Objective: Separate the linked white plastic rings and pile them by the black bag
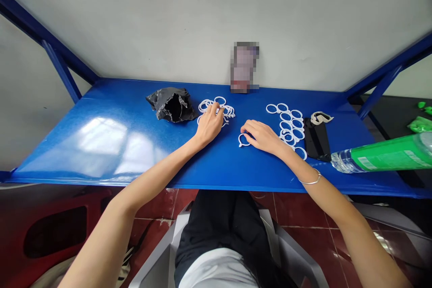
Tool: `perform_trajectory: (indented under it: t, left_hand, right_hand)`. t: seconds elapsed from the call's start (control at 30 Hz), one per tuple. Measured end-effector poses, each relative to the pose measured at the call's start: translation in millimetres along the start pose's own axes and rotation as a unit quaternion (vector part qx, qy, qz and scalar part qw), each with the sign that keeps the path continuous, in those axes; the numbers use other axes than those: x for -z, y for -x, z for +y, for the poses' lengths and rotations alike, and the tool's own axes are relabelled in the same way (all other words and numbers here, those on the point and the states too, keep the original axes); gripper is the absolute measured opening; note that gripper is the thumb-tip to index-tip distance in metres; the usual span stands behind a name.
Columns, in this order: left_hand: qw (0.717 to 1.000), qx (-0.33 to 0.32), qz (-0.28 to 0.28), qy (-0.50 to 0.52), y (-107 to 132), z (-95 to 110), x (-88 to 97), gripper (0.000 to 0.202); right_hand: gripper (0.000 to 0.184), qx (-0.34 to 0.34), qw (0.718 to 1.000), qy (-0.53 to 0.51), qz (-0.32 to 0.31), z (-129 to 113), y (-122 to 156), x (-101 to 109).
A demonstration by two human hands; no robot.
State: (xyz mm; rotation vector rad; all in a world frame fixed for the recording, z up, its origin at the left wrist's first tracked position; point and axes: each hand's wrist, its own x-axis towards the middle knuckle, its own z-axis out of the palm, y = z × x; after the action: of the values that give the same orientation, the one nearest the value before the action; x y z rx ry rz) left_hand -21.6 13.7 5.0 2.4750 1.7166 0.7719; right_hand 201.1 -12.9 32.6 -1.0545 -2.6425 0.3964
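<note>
My left hand point(209, 123) reaches into a loose heap of white plastic rings point(219, 105) on the blue table point(111, 144), fingers curled among them. My right hand point(263, 136) lies on the table with its fingertips pressed on a single white ring point(243, 140). To the right of that hand, several white rings lie side by side in rows point(289, 123).
A crumpled black plastic bag point(172, 104) lies open left of the heap. A black flat piece point(317, 139) and a white clip-like part point(320, 118) sit right of the rows. A green-labelled bottle point(381, 155) lies at the right edge. A blurred card point(244, 67) leans on the wall.
</note>
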Motion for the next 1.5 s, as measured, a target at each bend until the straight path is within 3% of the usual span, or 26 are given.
perform_trajectory:
  t: [0.33,0.57,0.7,0.83,0.97,1.23,1.5]
  left_hand:
    - [0.983,-0.151,0.005,0.106,10,13,0.3,0.024]
    - [0.952,-0.228,-0.094,0.180,18,22,2.3,0.022]
    - [0.929,-0.171,-0.149,0.291,15,18,5.4,0.026]
    - [0.891,-0.084,-0.213,0.392,9,16,11.4,0.038]
    - [0.848,-0.038,-0.264,0.458,7,20,16.1,0.042]
    - [0.725,0.054,-0.296,0.620,4,25,4.3,0.054]
    - [0.661,0.057,-0.284,0.692,1,27,-2.6,0.052]
  right_hand:
    - [0.004,0.075,0.995,-0.016,-0.065,-10,5,5]
    - [0.012,0.027,0.997,-0.055,-0.049,-4,3,-2]
    - [0.013,-0.060,0.986,-0.155,-0.015,-1,0,-9]
    - [0.019,-0.118,0.943,-0.312,0.015,-2,-2,-11]
    - [0.031,-0.138,0.902,-0.408,0.041,-1,-7,-12]
    - [0.045,-0.192,0.792,-0.579,-0.006,2,-18,-14]
    - [0.052,-0.179,0.745,-0.642,0.007,0,-22,-15]
